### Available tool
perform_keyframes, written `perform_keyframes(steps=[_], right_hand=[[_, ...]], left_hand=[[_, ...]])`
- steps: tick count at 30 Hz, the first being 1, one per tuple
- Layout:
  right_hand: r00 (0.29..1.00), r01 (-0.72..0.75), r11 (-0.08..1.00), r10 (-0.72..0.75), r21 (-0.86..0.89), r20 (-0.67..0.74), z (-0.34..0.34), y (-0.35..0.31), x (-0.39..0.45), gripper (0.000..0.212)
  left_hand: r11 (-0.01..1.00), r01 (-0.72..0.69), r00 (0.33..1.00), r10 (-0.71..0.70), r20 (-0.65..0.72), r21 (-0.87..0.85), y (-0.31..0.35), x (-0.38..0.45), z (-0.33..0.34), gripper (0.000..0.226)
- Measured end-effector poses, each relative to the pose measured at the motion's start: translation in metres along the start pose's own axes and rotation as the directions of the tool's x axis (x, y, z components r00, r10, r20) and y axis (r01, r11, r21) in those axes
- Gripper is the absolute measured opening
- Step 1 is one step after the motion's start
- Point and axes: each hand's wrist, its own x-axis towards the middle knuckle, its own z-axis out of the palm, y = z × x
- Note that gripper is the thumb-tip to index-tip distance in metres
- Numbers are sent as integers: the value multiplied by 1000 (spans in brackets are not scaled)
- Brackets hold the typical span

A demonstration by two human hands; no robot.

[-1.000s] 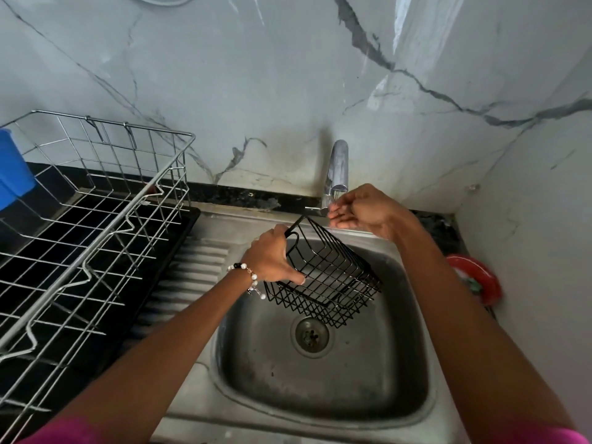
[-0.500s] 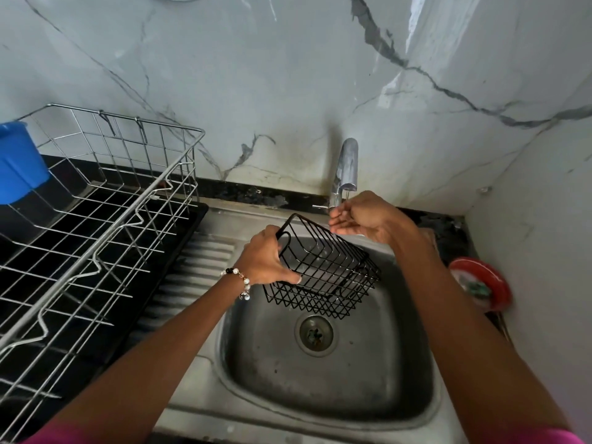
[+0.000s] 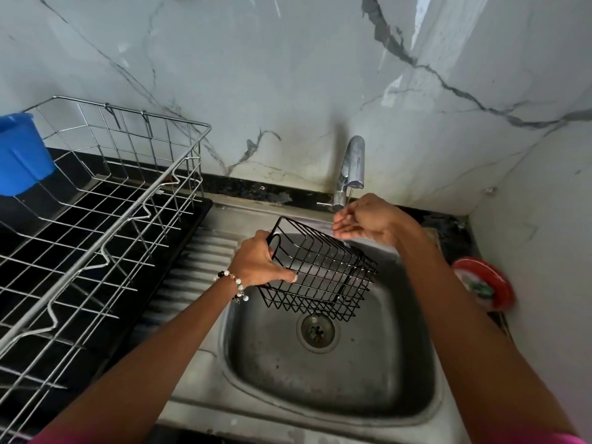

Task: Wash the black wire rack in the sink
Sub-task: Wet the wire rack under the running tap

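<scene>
A black wire rack (image 3: 323, 270) hangs tilted over the steel sink (image 3: 333, 379), above the drain (image 3: 317, 331). My left hand (image 3: 259, 262) grips its left end, thumb along the front wires. My right hand (image 3: 363, 219) is cupped, palm up, just below the spout of the chrome tap (image 3: 352, 168), beside the rack's far right corner. It holds nothing. I cannot tell whether water is running.
A large steel dish rack (image 3: 105, 225) stands on a black tray left of the sink, with a blue plastic container (image 3: 22, 155) at its far left. A red lid or dish (image 3: 483, 283) lies on the counter at the right. Marble walls close off the back and right.
The rack has stayed in my left hand over the sink. My right hand has stayed under the tap and its fingers have opened a little.
</scene>
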Motion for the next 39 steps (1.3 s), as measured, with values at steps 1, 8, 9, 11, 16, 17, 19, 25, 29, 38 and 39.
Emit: perform_keyframes(steps=[1, 8, 9, 11, 16, 17, 19, 25, 29, 38, 39], right_hand=[[999, 5, 999, -7, 40, 45, 0, 0, 0, 28], [999, -15, 1000, 15, -1, -39, 3, -1, 2, 25], [1000, -10, 998, 10, 56, 7, 4, -2, 2, 27], [998, -20, 993, 12, 121, 68, 6, -5, 1, 29], [999, -11, 1000, 11, -1, -44, 13, -2, 6, 24], [1000, 7, 998, -7, 59, -1, 13, -2, 7, 28], [999, 2, 991, -9, 135, 50, 14, -3, 6, 32], [1000, -6, 999, 7, 34, -28, 18, 2, 11, 26], [998, -27, 999, 28, 24, -63, 18, 6, 14, 21], [996, 0, 998, 4, 55, -88, 11, 15, 10, 19], [998, 6, 994, 0, 112, -56, 10, 16, 9, 20]], left_hand=[[1000, 8, 1000, -8, -1, -2, -1, 0, -1, 83], [996, 63, 998, -64, -14, -61, -8, -4, -6, 82], [996, 62, 998, -63, -13, -65, -9, -4, -8, 82], [996, 59, 998, -59, -7, -63, -9, -4, -11, 84], [997, 35, 999, -37, -20, -67, -12, -7, -14, 82], [998, 27, 999, -29, -24, -62, -13, -7, -15, 82], [998, 19, 1000, -20, -18, -52, -14, -8, -16, 85], [999, -18, 1000, 17, -5, -49, -15, -16, -18, 81], [998, -29, 1000, 28, -13, -60, -14, -19, -20, 78], [993, -12, 1000, 9, -27, -114, -17, -18, -19, 89], [993, -7, 1000, 4, -24, -117, -17, -18, -19, 90]])
